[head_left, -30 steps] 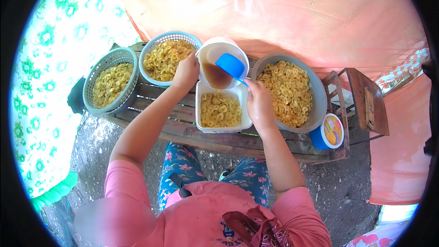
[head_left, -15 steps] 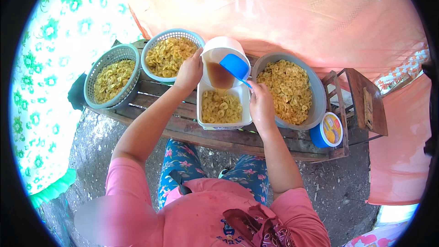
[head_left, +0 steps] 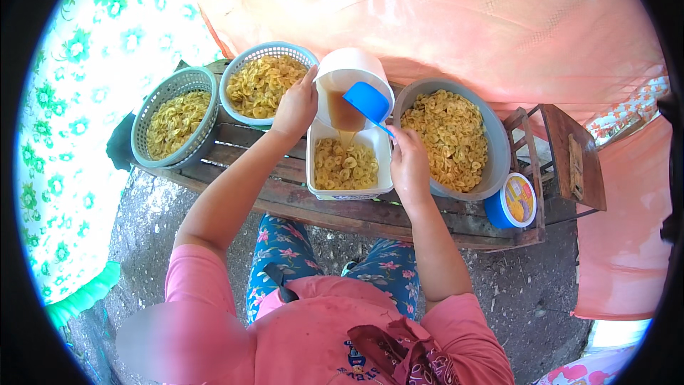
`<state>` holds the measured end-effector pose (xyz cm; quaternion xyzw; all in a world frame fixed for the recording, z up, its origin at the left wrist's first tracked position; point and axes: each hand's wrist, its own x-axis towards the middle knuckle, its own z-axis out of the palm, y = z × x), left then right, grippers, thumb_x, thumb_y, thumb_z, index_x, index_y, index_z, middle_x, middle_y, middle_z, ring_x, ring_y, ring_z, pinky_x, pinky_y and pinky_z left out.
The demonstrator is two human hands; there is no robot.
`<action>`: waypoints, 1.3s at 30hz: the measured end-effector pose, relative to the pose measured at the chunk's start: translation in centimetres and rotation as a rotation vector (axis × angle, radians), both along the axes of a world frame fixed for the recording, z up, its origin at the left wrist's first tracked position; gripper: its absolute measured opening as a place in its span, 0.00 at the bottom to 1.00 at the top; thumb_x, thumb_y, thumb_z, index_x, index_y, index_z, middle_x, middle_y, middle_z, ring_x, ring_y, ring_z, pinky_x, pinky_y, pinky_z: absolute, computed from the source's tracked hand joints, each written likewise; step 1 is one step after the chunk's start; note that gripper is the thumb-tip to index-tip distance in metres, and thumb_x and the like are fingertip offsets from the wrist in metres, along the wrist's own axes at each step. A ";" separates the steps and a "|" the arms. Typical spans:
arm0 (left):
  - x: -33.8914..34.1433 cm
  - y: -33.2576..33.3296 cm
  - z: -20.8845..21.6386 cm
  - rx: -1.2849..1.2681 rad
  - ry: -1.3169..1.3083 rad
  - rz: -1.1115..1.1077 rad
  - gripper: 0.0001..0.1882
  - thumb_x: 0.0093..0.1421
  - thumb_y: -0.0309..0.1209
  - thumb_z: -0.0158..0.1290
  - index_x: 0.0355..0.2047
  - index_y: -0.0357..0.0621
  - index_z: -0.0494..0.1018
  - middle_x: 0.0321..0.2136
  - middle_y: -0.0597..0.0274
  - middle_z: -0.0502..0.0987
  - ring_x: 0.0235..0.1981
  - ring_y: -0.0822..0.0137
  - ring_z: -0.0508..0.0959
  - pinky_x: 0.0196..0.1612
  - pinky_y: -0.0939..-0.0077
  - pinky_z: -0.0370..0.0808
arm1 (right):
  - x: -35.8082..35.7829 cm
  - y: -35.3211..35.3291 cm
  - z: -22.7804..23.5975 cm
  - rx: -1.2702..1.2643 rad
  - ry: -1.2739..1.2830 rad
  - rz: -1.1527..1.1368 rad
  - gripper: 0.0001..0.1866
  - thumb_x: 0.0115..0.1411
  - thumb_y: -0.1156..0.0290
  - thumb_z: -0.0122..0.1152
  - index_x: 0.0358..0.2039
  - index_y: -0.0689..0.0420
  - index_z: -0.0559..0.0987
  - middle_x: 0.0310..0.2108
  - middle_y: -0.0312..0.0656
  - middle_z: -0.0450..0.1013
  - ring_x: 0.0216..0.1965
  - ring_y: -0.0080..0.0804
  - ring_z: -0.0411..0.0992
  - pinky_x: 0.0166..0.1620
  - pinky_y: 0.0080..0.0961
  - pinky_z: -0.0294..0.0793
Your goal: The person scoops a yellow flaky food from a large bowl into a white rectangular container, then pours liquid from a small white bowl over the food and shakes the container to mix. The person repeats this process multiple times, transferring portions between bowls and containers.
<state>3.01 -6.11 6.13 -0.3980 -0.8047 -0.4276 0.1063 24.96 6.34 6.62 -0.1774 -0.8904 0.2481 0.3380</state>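
Observation:
My left hand (head_left: 297,106) grips the rim of a white bucket (head_left: 350,66), which is tipped toward me. Brown liquid (head_left: 345,112) runs from its mouth into a square white tub (head_left: 311,164) holding yellow sliced chips (head_left: 345,165), probably banana. In my right hand (head_left: 409,164) is the handle of a blue dipper (head_left: 368,101), its cup lying over the tipped bucket's opening. My right fingers close around that handle beside the tub's right edge.
Two grey-green baskets (head_left: 144,131) (head_left: 244,58) of chips stand at the left of a slatted wooden bench (head_left: 278,193). To the right are a large grey basin (head_left: 494,144) of chips and a blue tub with a white-rimmed lid (head_left: 519,200). An orange sheet (head_left: 456,14) hangs behind.
The white bucket has tipped a little further, and its liquid has spread toward the lip. Both hands keep nearly the same places, and the pouring goes on.

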 end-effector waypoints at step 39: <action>5.1 -2.1 -7.8 -0.046 0.131 0.229 0.29 0.57 0.37 0.56 0.55 0.34 0.65 0.50 0.41 0.68 0.51 0.45 0.69 0.54 0.56 0.65 | 1.4 -1.5 -7.5 -0.062 -0.409 -0.189 0.29 0.57 0.74 0.55 0.60 0.58 0.61 0.46 0.54 0.65 0.46 0.53 0.70 0.45 0.42 0.74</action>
